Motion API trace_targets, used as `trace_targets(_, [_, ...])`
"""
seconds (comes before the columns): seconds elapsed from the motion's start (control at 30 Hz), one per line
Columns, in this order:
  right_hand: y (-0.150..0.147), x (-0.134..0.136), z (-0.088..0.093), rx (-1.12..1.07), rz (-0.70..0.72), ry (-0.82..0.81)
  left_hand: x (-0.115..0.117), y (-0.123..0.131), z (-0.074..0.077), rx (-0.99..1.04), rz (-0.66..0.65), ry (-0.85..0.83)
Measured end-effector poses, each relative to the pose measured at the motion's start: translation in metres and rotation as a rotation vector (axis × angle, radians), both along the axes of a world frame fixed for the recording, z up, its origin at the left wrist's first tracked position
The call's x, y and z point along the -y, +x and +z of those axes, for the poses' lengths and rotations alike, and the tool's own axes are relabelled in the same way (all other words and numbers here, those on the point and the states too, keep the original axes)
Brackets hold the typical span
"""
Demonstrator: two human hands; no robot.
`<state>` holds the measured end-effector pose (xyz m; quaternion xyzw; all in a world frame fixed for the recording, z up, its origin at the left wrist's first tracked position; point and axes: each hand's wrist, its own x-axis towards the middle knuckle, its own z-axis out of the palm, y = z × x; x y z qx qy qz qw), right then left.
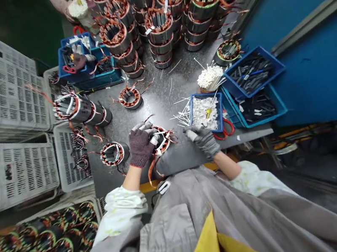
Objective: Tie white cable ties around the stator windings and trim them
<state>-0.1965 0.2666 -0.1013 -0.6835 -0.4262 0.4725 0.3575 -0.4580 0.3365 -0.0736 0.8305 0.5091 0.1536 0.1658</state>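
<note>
In front of me on the dark table is a motor stator (163,139) with copper windings, white strips and loose orange leads. My left hand (141,144), in a dark maroon glove with pale fingertips, grips its left side, fingers over the rim. My right hand (203,141), in a grey striped glove, hovers right of the stator near a blue tray (223,111) of small white pieces (202,110). Its fingers point left and look pinched together; whatever may be between them is too small to make out. White sticks (182,115) lie beside the tray.
Stacked stators (159,38) fill the back. More stand at left (112,154) and mid-table (130,97). Red-handled scissors (228,128) lie by the tray, near a bundle of white sticks (210,77) and a blue bin (280,66). White crates (27,165) stand left. A co-worker's hand (69,12) shows behind.
</note>
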Motion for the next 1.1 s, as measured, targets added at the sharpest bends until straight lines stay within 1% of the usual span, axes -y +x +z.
trace_targets(0.03, [-0.011,-0.002,0.001,-0.036,-0.031,-0.012,-0.001,-0.001,-0.002,0.015,0.003,0.011])
trace_targets(0.1, [-0.023,-0.005,0.002,-0.056,-0.067,-0.045,0.0,-0.001,-0.003,0.046,0.016,0.031])
trace_targets(0.23, [-0.029,-0.006,-0.002,-0.079,-0.082,-0.074,0.004,0.002,-0.001,0.05,0.038,0.052])
trace_targets(0.33, [-0.037,-0.01,-0.009,-0.155,-0.062,-0.062,0.003,0.006,-0.001,0.052,-0.022,0.006])
trace_targets(0.47, [-0.047,-0.028,-0.016,-0.199,-0.011,-0.068,-0.004,0.009,-0.005,0.082,-0.086,-0.074])
trace_targets(0.5, [-0.045,-0.033,-0.015,-0.173,0.04,-0.06,-0.005,0.009,-0.006,0.085,-0.095,-0.079])
trace_targets(0.57, [-0.035,-0.042,-0.01,-0.069,0.217,-0.014,-0.006,0.009,-0.006,0.092,-0.109,-0.074])
trace_targets(0.7, [-0.011,-0.061,0.015,0.232,0.696,0.088,-0.007,0.008,-0.003,0.114,-0.112,-0.086])
trace_targets(0.8, [-0.01,-0.086,0.034,0.515,1.049,0.148,-0.012,0.007,-0.002,0.137,-0.136,-0.127])
trace_targets(0.87, [-0.012,-0.104,0.041,0.648,1.199,0.201,-0.016,0.006,-0.003,0.138,-0.172,-0.153])
trace_targets(0.9, [-0.012,-0.11,0.041,0.66,1.241,0.219,-0.018,0.005,-0.003,0.137,-0.183,-0.16])
trace_targets(0.97, [-0.008,-0.111,0.037,0.557,1.25,0.218,-0.019,0.004,-0.003,0.136,-0.172,-0.16])
trace_targets(1.0, [-0.005,-0.106,0.032,0.455,1.199,0.205,-0.018,0.004,-0.004,0.139,-0.149,-0.153])
trace_targets(1.03, [-0.001,-0.097,0.027,0.341,1.088,0.188,-0.016,0.004,-0.004,0.148,-0.119,-0.142])
trace_targets(1.1, [0.001,-0.073,0.014,0.168,0.767,0.152,-0.013,0.004,-0.005,0.177,-0.066,-0.115])
